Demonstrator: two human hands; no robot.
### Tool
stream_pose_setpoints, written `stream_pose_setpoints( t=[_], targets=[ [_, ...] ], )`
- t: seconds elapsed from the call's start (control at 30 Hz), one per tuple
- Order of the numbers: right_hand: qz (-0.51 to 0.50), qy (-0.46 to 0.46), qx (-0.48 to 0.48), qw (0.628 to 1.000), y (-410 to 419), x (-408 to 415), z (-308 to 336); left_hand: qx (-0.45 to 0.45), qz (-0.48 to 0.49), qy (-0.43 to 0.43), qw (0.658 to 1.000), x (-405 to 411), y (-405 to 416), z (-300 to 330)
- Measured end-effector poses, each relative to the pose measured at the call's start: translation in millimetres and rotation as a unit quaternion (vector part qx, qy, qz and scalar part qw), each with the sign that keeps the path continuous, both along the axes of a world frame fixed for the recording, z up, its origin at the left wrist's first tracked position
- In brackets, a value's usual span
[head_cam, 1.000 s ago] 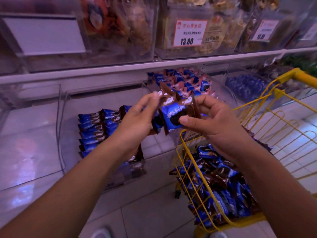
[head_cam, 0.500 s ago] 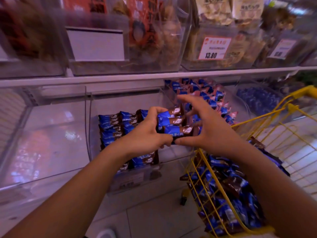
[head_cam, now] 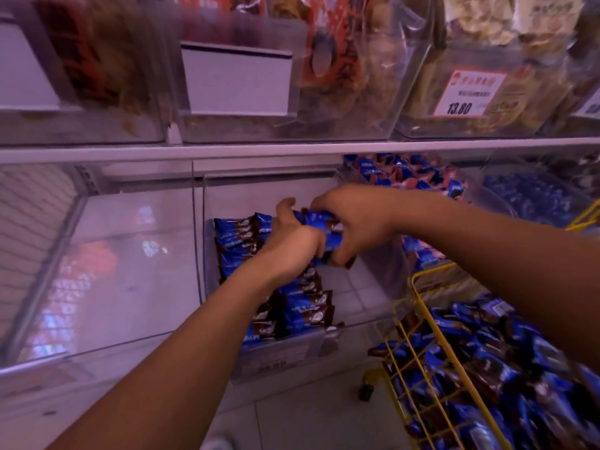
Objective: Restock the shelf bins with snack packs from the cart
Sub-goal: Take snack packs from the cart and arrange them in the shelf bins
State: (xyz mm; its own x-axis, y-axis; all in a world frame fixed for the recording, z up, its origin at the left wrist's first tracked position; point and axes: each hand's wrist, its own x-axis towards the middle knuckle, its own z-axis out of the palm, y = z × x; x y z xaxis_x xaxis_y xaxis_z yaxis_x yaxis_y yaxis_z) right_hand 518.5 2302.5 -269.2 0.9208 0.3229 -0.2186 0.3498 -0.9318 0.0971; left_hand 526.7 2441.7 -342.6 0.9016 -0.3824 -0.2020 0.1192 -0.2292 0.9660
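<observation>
Store aisle, pale tiled floor (head_cam: 311,423). Landmark: clear shelf bin (head_cam: 269,196) on the lower shelf. Inside it, left hand (head_cam: 292,241) and right hand (head_cam: 354,222) together clamp a bundle of blue snack packs (head_cam: 319,222) above stacked rows. Yellow wire cart (head_cam: 418,323) right of the bin, heaped with packs. Price label (head_cam: 467,92) above right.

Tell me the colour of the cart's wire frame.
Yellow: the cart shows best in the head view, at lower right, loaded with blue-and-brown snack packs.
</observation>
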Motion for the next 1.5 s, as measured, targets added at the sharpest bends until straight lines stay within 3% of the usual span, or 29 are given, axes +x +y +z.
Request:
stream_pose_setpoints(
  t=[0.07, 0.17, 0.2, 0.27, 0.47, 0.77, 0.93, 1.13, 1.27, 1.37, 1.5],
  targets=[
    [-0.017, -0.014, -0.050, 0.999, 0.5, 17.6, 2.1, 0.175, -0.011, -0.089, 0.980, 3.4, 4.8, -6.2],
    [-0.054, -0.002, -0.169, 0.984, 8.2, 42.9, -2.9, 0.439, -0.120, -0.133, 0.880, -0.7, 9.4, -26.6],
    [-0.068, 0.007, -0.189, 0.980, 11.9, 49.6, -7.6, 0.494, -0.152, -0.126, 0.847, -1.2, 9.0, -33.8],
    [-0.080, 0.025, -0.204, 0.975, 17.8, 60.0, -21.7, 0.542, -0.183, -0.108, 0.813, -2.8, 9.6, -40.3],
    [-0.059, 0.072, -0.134, 0.987, 18.6, 68.4, -64.4, 0.559, -0.193, -0.106, 0.799, -2.2, 13.9, -39.2],
    [-0.066, 0.110, -0.023, 0.991, -2.8, 56.4, -74.3, 0.565, -0.193, -0.110, 0.795, -4.2, 14.9, -37.1],
    [-0.066, 0.059, -0.196, 0.977, 0.3, 53.0, -90.3, 0.565, -0.193, -0.110, 0.795, -3.5, 14.6, -37.1],
    [-0.133, 0.029, -0.285, 0.949, 10.0, 50.2, -85.9, 0.562, -0.191, -0.108, 0.798, -2.9, 15.6, -38.0],
    [-0.152, 0.030, -0.386, 0.909, 14.3, 39.7, -82.3, 0.566, -0.188, -0.110, 0.795, -3.6, 14.1, -37.9],
    [-0.135, 0.028, -0.407, 0.903, 16.7, 38.3, -80.2, 0.567, -0.188, -0.109, 0.795, -3.6, 14.0, -37.7],
    [-0.068, 0.002, -0.378, 0.923, 17.5, 40.7, -73.7, 0.567, -0.189, -0.111, 0.794, -3.6, 13.9, -37.8]
  ],
)
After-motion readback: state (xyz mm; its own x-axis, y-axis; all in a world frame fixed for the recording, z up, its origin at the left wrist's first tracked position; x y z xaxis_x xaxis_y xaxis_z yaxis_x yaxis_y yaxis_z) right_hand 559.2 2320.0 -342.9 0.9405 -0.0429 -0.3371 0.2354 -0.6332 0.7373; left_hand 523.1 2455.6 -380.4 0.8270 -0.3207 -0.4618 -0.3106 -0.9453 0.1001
